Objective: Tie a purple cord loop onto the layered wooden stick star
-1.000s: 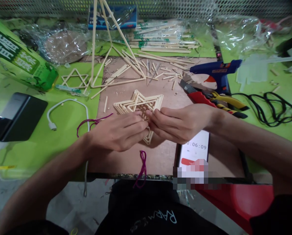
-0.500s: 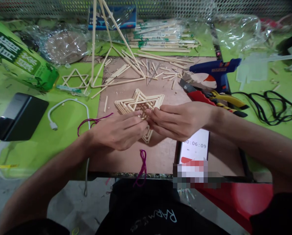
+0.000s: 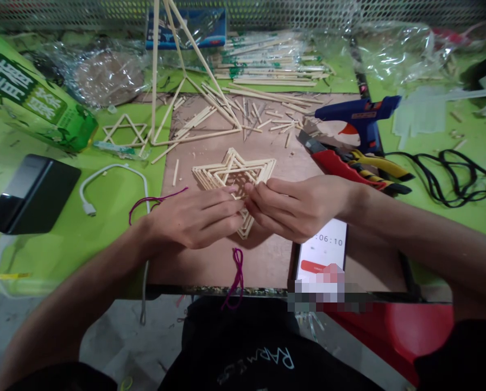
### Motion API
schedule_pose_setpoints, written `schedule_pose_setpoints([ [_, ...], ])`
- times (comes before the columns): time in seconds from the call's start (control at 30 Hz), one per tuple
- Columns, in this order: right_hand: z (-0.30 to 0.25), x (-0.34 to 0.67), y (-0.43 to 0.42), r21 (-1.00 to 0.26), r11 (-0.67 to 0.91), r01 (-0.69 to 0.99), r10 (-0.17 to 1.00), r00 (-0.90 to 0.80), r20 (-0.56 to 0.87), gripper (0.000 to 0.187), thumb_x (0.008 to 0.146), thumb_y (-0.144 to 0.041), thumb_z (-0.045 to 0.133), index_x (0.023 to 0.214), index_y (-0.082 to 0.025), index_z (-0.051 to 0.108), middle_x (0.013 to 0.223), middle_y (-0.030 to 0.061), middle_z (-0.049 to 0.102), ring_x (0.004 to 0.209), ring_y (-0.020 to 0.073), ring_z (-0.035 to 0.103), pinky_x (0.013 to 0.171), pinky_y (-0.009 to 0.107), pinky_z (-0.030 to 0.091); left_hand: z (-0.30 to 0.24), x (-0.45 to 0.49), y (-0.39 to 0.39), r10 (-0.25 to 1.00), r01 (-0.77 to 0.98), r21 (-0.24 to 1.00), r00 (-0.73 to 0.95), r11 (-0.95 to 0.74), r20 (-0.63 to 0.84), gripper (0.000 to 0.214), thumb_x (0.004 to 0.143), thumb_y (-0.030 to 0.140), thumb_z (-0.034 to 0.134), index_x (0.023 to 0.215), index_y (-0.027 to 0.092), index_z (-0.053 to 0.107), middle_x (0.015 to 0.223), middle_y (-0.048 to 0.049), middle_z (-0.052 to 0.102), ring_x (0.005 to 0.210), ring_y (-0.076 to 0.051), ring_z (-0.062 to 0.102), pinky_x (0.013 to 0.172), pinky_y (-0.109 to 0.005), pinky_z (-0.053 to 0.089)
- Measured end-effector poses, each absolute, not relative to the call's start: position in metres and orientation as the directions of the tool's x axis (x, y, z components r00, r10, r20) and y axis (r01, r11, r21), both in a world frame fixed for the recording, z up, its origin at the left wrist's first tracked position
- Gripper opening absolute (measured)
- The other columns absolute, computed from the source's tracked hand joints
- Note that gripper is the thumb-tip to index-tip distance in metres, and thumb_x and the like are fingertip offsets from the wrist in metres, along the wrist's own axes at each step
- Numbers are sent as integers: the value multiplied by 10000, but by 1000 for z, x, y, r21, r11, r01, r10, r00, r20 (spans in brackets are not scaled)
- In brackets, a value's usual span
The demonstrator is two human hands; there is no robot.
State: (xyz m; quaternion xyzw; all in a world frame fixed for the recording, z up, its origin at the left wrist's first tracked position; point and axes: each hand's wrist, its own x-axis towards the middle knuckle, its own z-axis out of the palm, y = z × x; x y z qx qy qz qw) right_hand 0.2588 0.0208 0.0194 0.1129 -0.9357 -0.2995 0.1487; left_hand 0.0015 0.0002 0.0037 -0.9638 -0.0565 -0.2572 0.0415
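A layered six-pointed star made of thin wooden sticks (image 3: 216,172) is under both my hands near the middle of the board. My left hand (image 3: 202,217) covers its lower left side, fingers closed and curled over the sticks. From the right, my right hand (image 3: 297,209) pinches at the star's right inner side, with its fingertips close to those of my left hand. The fingers hide the star's centre and much of its lower half. Whether a smaller piece sits between the fingertips cannot be made out. A purple cord (image 3: 238,271) lies looped below the star.
A tall stick frame (image 3: 197,137) stands behind the star, with a flat stick star (image 3: 125,130) to its left. Rightward lie a blue glue gun (image 3: 357,111), pliers (image 3: 348,163) and a phone (image 3: 322,252) running a timer. A green drink bottle (image 3: 35,92) and power bank (image 3: 33,193) are left.
The star has shifted very slightly to the right. My right hand has lowered a little at the wrist, and both hands keep their grip. The phone timer has advanced by a second.
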Motion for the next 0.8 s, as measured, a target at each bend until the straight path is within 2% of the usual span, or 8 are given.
schedule_pose_setpoints([
  [0.27, 17, 259, 24, 644, 753, -135, -325, -927, 186, 211, 1004, -180, 483, 1034, -61, 655, 838, 72, 704, 745, 136, 650, 704, 297, 525, 7, 2, -1, 142, 151, 22, 855, -988, 500, 85, 962, 123, 542, 1015, 132, 608, 1044, -93, 739, 1048, -185, 693, 963, -323, 586],
  [0.47, 17, 259, 24, 610, 780, -136, -333, -917, 221, 195, 1001, -214, 508, 961, -77, 641, 829, 84, 695, 773, 149, 657, 727, 309, 520, 7, 4, 0, 137, 131, 47, 844, -990, 519, 115, 955, 88, 527, 1023, 109, 618, 1020, -103, 731, 1019, -199, 692, 927, -325, 592],
  [0.57, 16, 258, 23, 596, 790, -143, -332, -917, 220, 151, 981, -215, 552, 939, -98, 639, 787, 47, 677, 709, 134, 625, 706, 306, 514, 6, 6, 0, 129, 124, 46, 832, -991, 539, 105, 945, 82, 536, 1002, 114, 618, 984, -95, 732, 988, -194, 693, 879, -312, 604],
  [0.63, 15, 258, 23, 602, 786, -141, -331, -918, 217, 133, 977, -208, 562, 955, -103, 641, 773, 29, 666, 678, 123, 604, 697, 302, 508, 6, 6, 0, 132, 124, 51, 832, -991, 538, 101, 943, 85, 541, 994, 129, 617, 981, -75, 735, 973, -179, 697, 908, -317, 599],
  [0.8, 14, 257, 23, 600, 793, -111, -308, -921, 237, 146, 973, -213, 577, 966, -83, 643, 760, 32, 652, 691, 122, 598, 719, 305, 510, 4, 4, 0, 194, 117, 179, 840, -977, 506, 105, 969, 127, 534, 1036, 152, 610, 1013, -61, 740, 1003, -168, 698, 965, -352, 583],
])
